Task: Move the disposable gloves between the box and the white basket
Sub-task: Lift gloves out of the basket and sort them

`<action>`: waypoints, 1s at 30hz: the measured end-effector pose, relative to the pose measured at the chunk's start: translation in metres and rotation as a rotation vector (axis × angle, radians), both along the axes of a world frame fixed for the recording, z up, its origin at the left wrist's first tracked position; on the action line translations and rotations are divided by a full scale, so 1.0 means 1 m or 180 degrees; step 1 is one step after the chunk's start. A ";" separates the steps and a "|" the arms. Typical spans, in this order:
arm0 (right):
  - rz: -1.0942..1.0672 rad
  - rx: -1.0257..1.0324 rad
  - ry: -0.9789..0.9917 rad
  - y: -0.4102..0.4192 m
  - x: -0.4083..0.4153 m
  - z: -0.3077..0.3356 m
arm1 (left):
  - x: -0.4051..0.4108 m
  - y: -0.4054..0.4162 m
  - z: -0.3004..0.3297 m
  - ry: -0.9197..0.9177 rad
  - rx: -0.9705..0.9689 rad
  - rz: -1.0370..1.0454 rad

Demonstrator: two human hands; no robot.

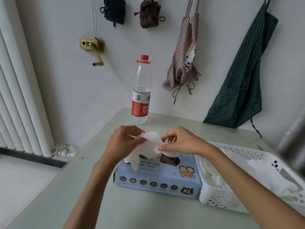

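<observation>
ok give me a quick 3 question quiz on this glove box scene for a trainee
1. True or false: both hands pinch the same white glove above the blue box.
2. Which side of the box does the white basket stand on, as the person sees it: A) left, B) right, C) behind?
3. Fill in: the water bottle standing behind the box has a ____ cap.

Key
1. True: the left hand and the right hand each grip an edge of it.
2. B; gloves already lie in it.
3. Red.
</observation>
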State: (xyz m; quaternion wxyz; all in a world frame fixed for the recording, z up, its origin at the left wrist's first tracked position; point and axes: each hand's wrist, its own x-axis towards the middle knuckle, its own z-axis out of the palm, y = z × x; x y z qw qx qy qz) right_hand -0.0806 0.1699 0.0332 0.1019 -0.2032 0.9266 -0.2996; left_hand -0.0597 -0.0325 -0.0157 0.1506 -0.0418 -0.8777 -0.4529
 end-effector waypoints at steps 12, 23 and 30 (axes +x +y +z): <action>-0.0465 -0.1199 0.0241 0.017 -0.002 0.023 | 0.007 0.005 0.011 0.0316 0.0102 -0.0198; -0.0425 -0.1060 -0.0485 0.001 -0.001 0.022 | 0.002 0.011 0.000 0.0256 0.0106 -0.0614; -0.0996 -0.0653 0.0754 0.015 0.008 0.007 | 0.000 0.005 -0.004 0.0015 -0.0120 0.0077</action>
